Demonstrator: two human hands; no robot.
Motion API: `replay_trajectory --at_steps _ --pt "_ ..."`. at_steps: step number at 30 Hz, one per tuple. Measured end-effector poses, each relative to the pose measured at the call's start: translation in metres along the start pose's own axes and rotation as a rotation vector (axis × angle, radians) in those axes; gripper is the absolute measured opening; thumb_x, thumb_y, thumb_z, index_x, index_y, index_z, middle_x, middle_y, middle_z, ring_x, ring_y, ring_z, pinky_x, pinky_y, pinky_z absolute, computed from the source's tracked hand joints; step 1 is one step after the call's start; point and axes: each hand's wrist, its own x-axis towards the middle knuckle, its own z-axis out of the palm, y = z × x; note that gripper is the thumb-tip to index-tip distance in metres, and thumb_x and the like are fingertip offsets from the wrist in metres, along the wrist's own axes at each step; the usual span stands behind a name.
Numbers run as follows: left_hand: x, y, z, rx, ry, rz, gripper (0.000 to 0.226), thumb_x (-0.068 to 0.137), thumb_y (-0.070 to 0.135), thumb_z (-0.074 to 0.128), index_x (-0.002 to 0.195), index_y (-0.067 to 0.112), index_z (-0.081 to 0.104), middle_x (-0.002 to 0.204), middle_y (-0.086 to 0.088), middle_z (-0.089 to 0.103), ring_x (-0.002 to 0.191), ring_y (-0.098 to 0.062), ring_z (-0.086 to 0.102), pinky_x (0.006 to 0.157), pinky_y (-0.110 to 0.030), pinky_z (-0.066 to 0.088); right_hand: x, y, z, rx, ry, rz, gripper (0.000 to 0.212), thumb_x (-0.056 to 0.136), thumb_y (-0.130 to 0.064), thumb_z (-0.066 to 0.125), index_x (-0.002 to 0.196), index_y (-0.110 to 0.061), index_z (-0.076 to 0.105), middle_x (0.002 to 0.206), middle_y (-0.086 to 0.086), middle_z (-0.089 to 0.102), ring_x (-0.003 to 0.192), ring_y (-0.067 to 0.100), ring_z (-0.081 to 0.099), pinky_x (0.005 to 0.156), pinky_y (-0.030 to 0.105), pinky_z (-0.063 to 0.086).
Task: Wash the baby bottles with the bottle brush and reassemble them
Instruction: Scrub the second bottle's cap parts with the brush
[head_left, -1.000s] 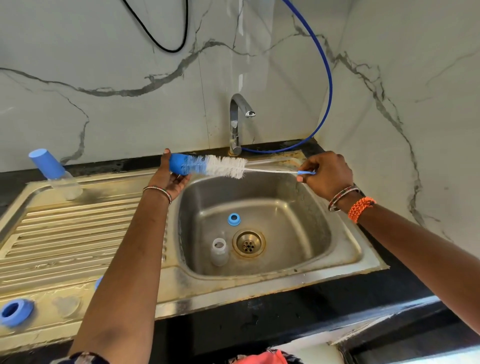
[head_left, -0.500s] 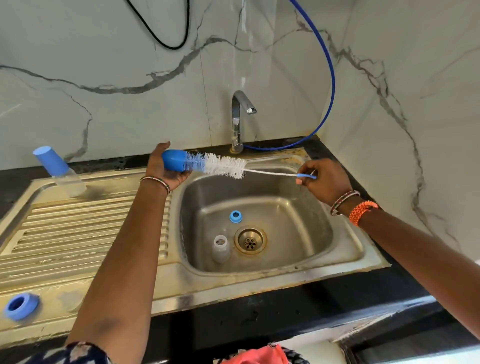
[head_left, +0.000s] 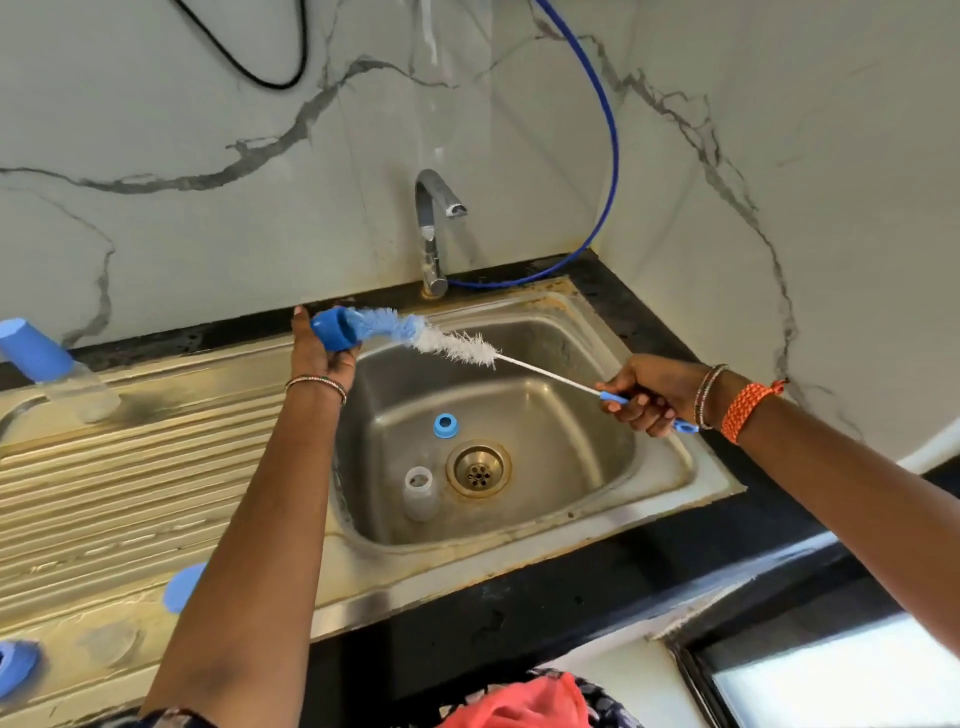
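- Sink basin sits right of the ribbed drainboard; tap stands behind the basin at the wall.
- In the basin: drain at centre, ring just behind-left of it, open bottle just left of it.
- On the drainboard: capped bottle at far left rear; second ring at front left edge.
- Bottle brush spans above the basin's rear, between left hand and right hand.

Blue cap on bent brush tip, above sink. Clear bottle upright by drain; blue ring behind it. Capped bottle on drainboard.
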Motion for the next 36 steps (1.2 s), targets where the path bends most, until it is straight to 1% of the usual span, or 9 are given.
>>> replay_trajectory --at_steps 4,6,8,11,17,25,28,31,36 --pt "0.007 -0.032 0.012 -0.085 0.098 -0.095 0.032 0.095 0.035 0.053 0.085 0.005 0.046 0.085 -0.012 0.051 0.072 -0.02 0.056 0.074 -0.032 0.057 -0.005 0.036 -0.025 -0.171 0.611 -0.091 0.03 0.091 -0.024 0.044 0.066 -0.01 0.055 0.044 0.0 0.045 0.033 0.013 0.038 0.037 0.017 0.027" --pt "0.001 -0.057 0.02 0.032 0.067 -0.173 0.032 0.095 0.036 0.053 0.083 0.007 0.045 0.083 -0.011 0.051 0.07 -0.018 0.055 0.063 -0.032 0.057 -0.006 0.062 -0.038 -0.413 1.002 -0.088 0.028 0.091 -0.029 0.051 0.084 -0.006 0.066 0.077 0.013 0.065 0.07 0.03 0.062 0.057 0.026 0.04" --pt "-0.008 -0.085 0.031 0.134 0.003 -0.268 0.032 0.094 0.037 0.053 0.086 0.007 0.046 0.085 -0.012 0.053 0.072 -0.018 0.057 0.079 -0.034 0.056 -0.004 0.082 -0.044 -0.511 1.19 -0.053 0.031 0.094 -0.03 0.05 0.1 -0.004 0.065 0.102 0.022 0.065 0.095 0.039 0.06 0.07 0.033 0.042" --pt "-0.025 -0.124 0.046 0.293 -0.107 -0.407 0.038 0.095 0.041 0.049 0.091 0.003 0.05 0.087 -0.014 0.056 0.077 -0.019 0.058 0.094 -0.037 0.048 0.003 0.1 -0.044 -0.509 1.29 -0.074 0.023 0.093 -0.013 0.049 0.104 0.0 0.064 0.105 0.027 0.063 0.099 0.042 0.058 0.078 0.038 0.044" --pt "-0.043 -0.179 0.054 0.529 -0.23 -0.535 0.046 0.094 0.047 0.048 0.112 0.005 0.048 0.087 -0.008 0.064 0.078 -0.019 0.062 0.059 -0.03 0.057 0.005 0.112 -0.038 -0.496 1.292 0.019 0.024 0.082 -0.005 0.055 0.103 0.004 0.062 0.106 0.026 0.062 0.097 0.044 0.059 0.077 0.041 0.049" --pt "-0.06 -0.195 0.047 0.818 -0.302 -0.588 0.04 0.094 0.052 0.045 0.086 0.013 0.053 0.082 -0.01 0.056 0.07 -0.021 0.055 0.062 -0.034 0.052 0.005 0.075 -0.04 -0.518 1.202 0.202 0.036 0.089 -0.018 0.057 0.121 -0.003 0.052 0.125 0.02 0.053 0.116 0.039 0.051 0.089 0.041 0.046" --pt "-0.058 -0.194 0.039 0.891 -0.349 -0.573 0.036 0.094 0.048 0.048 0.082 0.015 0.053 0.084 -0.009 0.054 0.07 -0.019 0.055 0.055 -0.03 0.052 0.014 0.055 -0.019 -0.466 1.179 0.046 0.04 0.087 -0.016 0.056 0.125 -0.006 0.053 0.129 0.018 0.053 0.12 0.037 0.05 0.094 0.039 0.044" --pt "-0.058 -0.187 0.025 0.906 -0.425 -0.597 0.024 0.096 0.035 0.051 0.081 0.016 0.053 0.083 -0.005 0.054 0.071 -0.017 0.055 0.055 -0.029 0.05 0.032 0.032 0.023 -0.411 0.9 -0.283 0.052 0.083 -0.012 0.06 0.134 -0.011 0.05 0.133 0.013 0.052 0.123 0.029 0.05 0.101 0.031 0.04" --pt "-0.052 -0.156 -0.008 0.728 -0.479 -0.698 0.016 0.1 0.019 0.04 0.096 0.013 0.054 0.087 -0.004 0.062 0.067 -0.013 0.064 0.051 -0.026 0.05 0.074 0.009 0.091 -0.528 0.48 -0.406 0.064 0.078 -0.011 0.068 0.136 -0.014 0.044 0.122 0.008 0.058 0.11 0.023 0.057 0.084 0.023 0.042"
